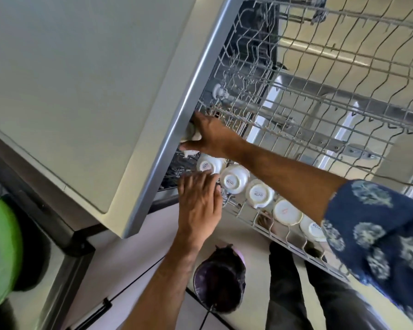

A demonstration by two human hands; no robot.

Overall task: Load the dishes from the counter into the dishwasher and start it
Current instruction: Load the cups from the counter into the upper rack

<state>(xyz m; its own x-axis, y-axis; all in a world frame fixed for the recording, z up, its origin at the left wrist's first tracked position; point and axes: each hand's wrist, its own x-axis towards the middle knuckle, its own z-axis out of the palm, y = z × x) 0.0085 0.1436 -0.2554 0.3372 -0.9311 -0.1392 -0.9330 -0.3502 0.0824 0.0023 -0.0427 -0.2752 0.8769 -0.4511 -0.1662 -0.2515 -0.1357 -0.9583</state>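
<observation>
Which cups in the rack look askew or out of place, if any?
Nothing stands out. The white cups sit upside down in one row along the rack's front edge. The right hand holds another white cup at the row's far end, partly hidden by the counter edge; the left hand touches the neighbouring cup.

Both arms reach forward. The right hand (210, 136) curls its fingers around something white. The left hand (199, 198) lies flat, fingers straight.

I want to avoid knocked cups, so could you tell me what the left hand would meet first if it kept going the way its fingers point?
Most likely the upturned white cup just beyond the left hand; its fingertips already seem to touch it, though depth is unclear.
</observation>
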